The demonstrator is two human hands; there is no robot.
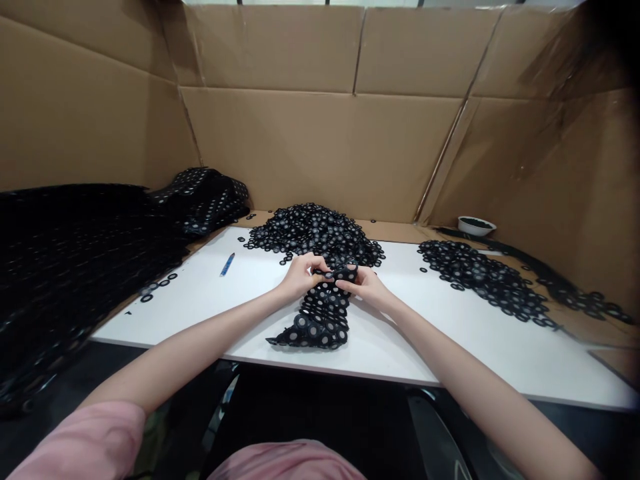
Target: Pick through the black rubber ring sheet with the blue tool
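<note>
A black rubber sheet of joined rings (320,317) lies on the white table (440,340) and runs toward me from my hands. My left hand (300,275) pinches the sheet's far end from the left, fingers closed on it. My right hand (367,283) grips the same end from the right, fingers curled over the rings. Just behind my hands sits a heap of loose black rings (315,230).
A second spread of loose rings (483,280) lies at the right. A stack of black ring sheets (75,260) fills the left side. A blue pen (227,265) lies left of the heap. A white bowl (477,226) stands far right. Cardboard walls (320,147) surround the table.
</note>
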